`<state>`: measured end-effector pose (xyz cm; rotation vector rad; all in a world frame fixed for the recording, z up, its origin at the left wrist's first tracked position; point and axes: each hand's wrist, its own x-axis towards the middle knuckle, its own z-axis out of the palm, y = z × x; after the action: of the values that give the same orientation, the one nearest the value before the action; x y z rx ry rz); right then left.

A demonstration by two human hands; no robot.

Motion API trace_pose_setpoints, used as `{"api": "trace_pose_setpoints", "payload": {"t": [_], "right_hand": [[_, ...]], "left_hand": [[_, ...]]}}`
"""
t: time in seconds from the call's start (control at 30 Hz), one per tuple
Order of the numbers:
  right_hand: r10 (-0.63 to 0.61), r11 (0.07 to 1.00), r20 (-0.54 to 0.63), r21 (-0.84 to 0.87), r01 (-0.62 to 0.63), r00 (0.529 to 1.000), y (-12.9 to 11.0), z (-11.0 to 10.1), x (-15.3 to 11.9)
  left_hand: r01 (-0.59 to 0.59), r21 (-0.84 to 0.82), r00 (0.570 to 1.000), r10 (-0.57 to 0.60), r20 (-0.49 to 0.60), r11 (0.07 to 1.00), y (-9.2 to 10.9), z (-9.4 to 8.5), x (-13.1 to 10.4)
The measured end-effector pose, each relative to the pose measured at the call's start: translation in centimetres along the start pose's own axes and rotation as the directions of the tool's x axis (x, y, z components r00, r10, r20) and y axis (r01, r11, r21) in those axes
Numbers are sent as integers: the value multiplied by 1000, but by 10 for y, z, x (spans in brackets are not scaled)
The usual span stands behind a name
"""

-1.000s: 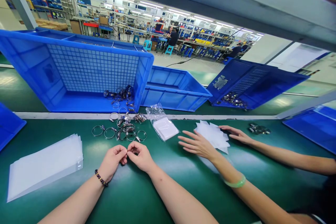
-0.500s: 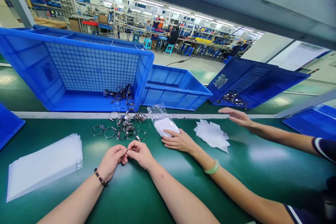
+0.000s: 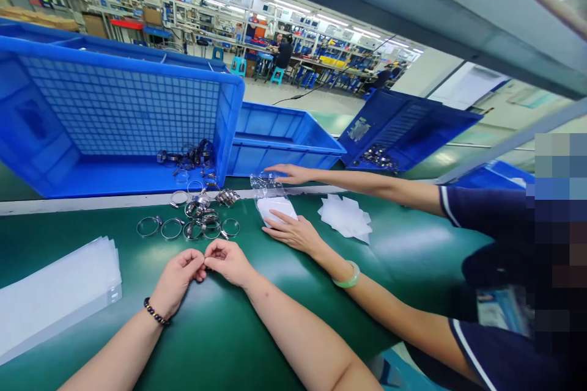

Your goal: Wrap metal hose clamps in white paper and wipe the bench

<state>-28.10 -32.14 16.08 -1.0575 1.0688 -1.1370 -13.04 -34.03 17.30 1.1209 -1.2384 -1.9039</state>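
Note:
My left hand (image 3: pixel 180 275), with a beaded bracelet at the wrist, and my right hand (image 3: pixel 228 263) meet over the green table (image 3: pixel 206 342). Thumb and fingers of both are pinched together, fingertips touching. Whatever they hold is too small or hidden to make out. Just beyond them lies a loose pile of metal hose clamps (image 3: pixel 202 214), several of them open rings on the table. A stack of white plastic bags (image 3: pixel 59 293) lies to the left of my left hand.
A co-worker's hands (image 3: pixel 293 232) touch a clear bag of white sheets (image 3: pixel 275 208) on my right. Beyond them are loose white sheets (image 3: pixel 346 217). A tilted blue crate (image 3: pixel 123 171) holds more clamps; another blue crate (image 3: pixel 287 156) and a third tilted crate (image 3: pixel 413 128) stand behind.
The view has swung to the right. The co-worker's far hand has moved left onto the top of the clear bag. My hands stay pinched together.

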Motion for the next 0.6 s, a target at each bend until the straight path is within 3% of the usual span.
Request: {"api": "trace_pose_setpoints", "payload": {"t": [0.23,0.37,0.6], "right_hand": [[10,999,-15,-36,-10,1000,1,-2,3],[-16,999,-14,-46,15,1000,1,-1,3],[-213,950,-78,-249,188,974,-5,2,-1]], "left_hand": [[-34,216,998,42,-35,976,2,-2,2],[-10,175,999,19,-50,985,2,-2,4],[31,40,999,-30,-35,999,-2,-5,6]]}}
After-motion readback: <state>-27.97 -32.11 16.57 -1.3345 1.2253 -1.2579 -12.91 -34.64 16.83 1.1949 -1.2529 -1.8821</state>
